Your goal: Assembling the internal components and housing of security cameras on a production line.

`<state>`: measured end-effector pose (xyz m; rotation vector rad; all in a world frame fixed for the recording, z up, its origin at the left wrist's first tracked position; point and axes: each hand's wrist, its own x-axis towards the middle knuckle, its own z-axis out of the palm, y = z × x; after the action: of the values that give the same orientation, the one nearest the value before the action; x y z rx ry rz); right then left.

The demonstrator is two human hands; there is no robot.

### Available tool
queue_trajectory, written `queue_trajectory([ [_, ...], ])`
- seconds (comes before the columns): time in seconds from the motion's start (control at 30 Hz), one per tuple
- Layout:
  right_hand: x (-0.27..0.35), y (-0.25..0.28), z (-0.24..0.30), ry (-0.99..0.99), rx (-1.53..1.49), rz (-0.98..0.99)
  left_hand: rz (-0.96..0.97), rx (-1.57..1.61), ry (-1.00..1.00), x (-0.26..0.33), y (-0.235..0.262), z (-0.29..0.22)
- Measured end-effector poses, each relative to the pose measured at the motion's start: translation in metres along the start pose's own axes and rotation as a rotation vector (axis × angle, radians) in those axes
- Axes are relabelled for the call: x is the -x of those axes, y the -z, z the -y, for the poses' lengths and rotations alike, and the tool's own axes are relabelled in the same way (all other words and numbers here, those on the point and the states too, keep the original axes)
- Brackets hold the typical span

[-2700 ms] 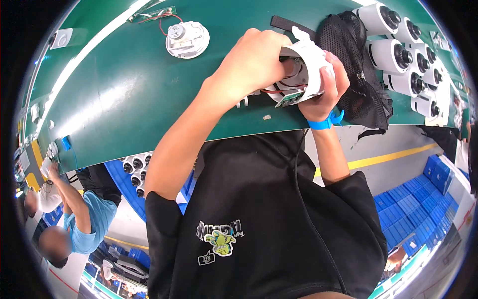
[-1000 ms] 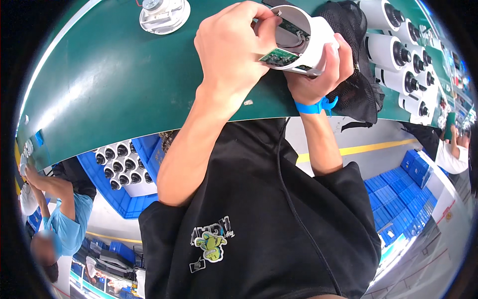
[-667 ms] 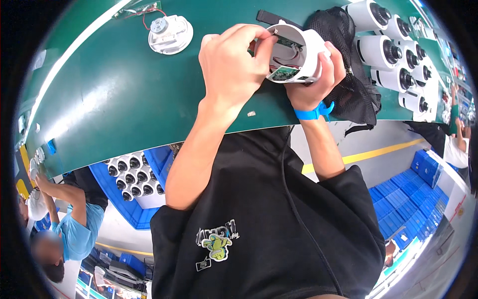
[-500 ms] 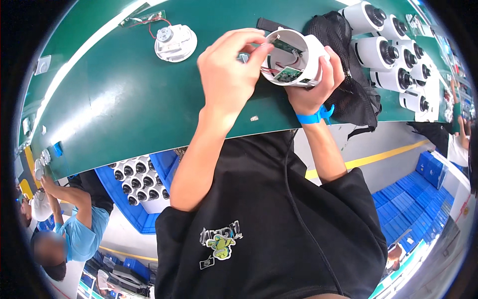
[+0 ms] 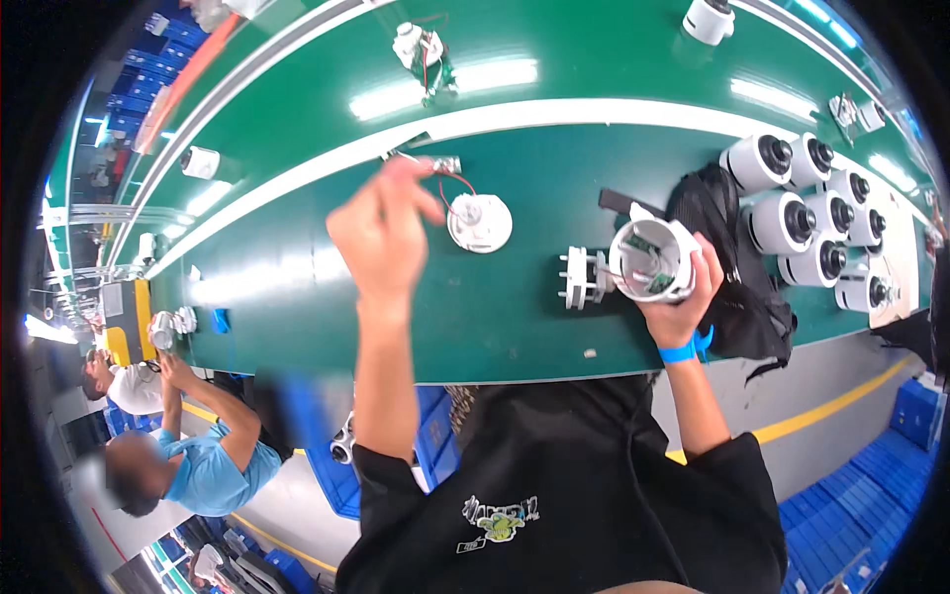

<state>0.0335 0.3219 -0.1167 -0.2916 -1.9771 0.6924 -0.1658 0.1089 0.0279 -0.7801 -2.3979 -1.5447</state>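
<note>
My right hand is wrapped round a white cylindrical camera housing. Its open mouth shows green circuit boards and thin wires inside. Left of the mouth, a white plastic part with prongs rests on the table, close against the housing. My left hand is held over the table to the left, slightly blurred, thumb and forefinger apart with nothing seen between them. Its fingertips are by a small circuit board, whose red wire runs to a round white part. Whether they touch the board I cannot tell.
A black mesh bag lies right of the housing, with several white cameras beyond it. Behind a white ledge is another green surface with a wired white part. A co-worker in light blue sits at left; blue crates stand lower right.
My left hand has left the housing's mouth and moved left to the small circuit board. The pronged white part now lies beside the housing. The view has shifted, showing more beyond the table.
</note>
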Motion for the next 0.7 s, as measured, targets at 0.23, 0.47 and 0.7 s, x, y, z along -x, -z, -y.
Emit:
queue_trajectory([
  [0.23,0.003,-0.003,0.005,-0.077,-0.017,0.058,0.072,-0.465,0.155,-0.181,-0.003,0.132],
  [0.47,0.003,0.002,0.004,-0.110,0.040,0.116,0.288,-0.835,0.256,-0.277,-0.053,0.162],
  [0.7,-0.005,-0.002,0.005,-0.116,-0.001,0.152,0.462,-1.160,0.368,-0.297,-0.030,0.191],
])
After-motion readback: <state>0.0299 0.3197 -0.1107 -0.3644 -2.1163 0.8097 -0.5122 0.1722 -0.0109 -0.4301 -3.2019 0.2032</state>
